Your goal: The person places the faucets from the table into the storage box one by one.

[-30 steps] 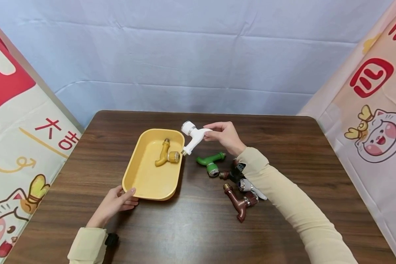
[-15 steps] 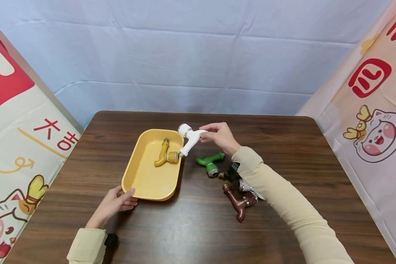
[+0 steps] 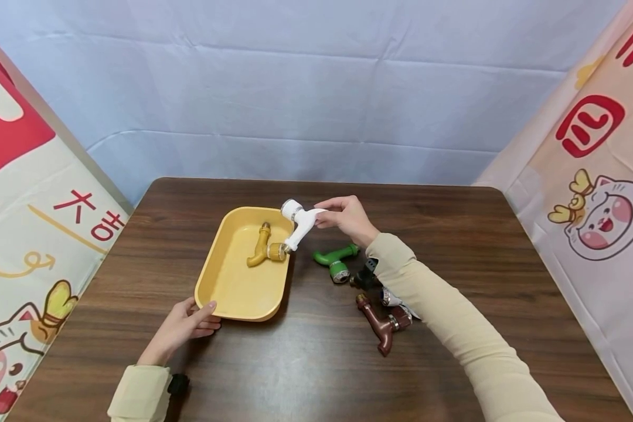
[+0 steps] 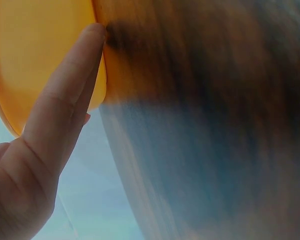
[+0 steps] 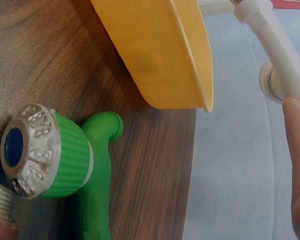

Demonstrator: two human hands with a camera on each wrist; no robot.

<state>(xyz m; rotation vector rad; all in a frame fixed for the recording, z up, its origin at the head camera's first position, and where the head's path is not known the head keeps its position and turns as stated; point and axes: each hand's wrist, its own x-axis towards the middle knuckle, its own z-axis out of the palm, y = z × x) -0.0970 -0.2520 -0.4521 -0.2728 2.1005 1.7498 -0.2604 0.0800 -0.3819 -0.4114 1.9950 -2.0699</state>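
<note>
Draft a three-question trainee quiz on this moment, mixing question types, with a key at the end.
1. Multiple choice: What does the right hand hold?
A) A dark brown tap
B) A white tap with a round knob
C) A black tap

2. True or false: The left hand touches a curved green tap.

3. Short answer: What lies inside the yellow, rounded-rectangular plastic tray?

Key:
1. B
2. False; it grips the tray.
3. A mustard-yellow tap with a ribbed knob.
</note>
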